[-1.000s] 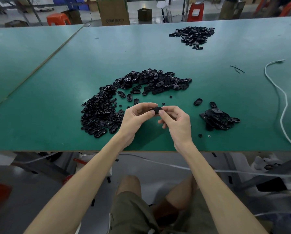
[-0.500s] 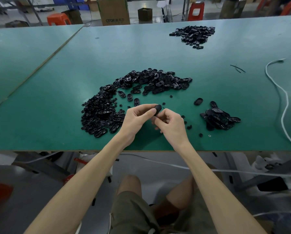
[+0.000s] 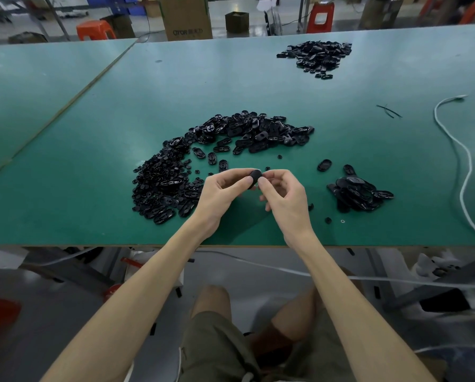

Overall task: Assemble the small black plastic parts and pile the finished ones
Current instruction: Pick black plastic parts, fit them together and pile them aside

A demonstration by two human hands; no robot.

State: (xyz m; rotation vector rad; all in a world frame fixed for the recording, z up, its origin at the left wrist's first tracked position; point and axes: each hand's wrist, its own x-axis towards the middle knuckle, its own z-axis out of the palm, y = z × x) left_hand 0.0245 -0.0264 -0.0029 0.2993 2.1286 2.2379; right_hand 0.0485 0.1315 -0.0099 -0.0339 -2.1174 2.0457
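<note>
My left hand [image 3: 222,194] pinches a small black oval plastic part [image 3: 254,178] between thumb and fingers, just above the green table [image 3: 92,161]. My right hand [image 3: 283,193] meets it from the right, its thumb and curled fingertips against the part's right end. A big curved heap of loose black parts [image 3: 203,158] lies behind and left of my hands. A smaller pile of black parts [image 3: 359,193] sits to the right of my right hand. What my right fingertips hold, if anything, is hidden.
Another heap of black parts [image 3: 317,56] lies at the far right of the table. A white cable [image 3: 462,161] snakes along the right side. A few stray small pieces [image 3: 328,220] lie near the front edge. Boxes and red stools stand beyond the table.
My right hand dropped lower and left half a second ago, then came back up to the part's right end. The left hand keeps its pinch, the part turned slightly upright.
</note>
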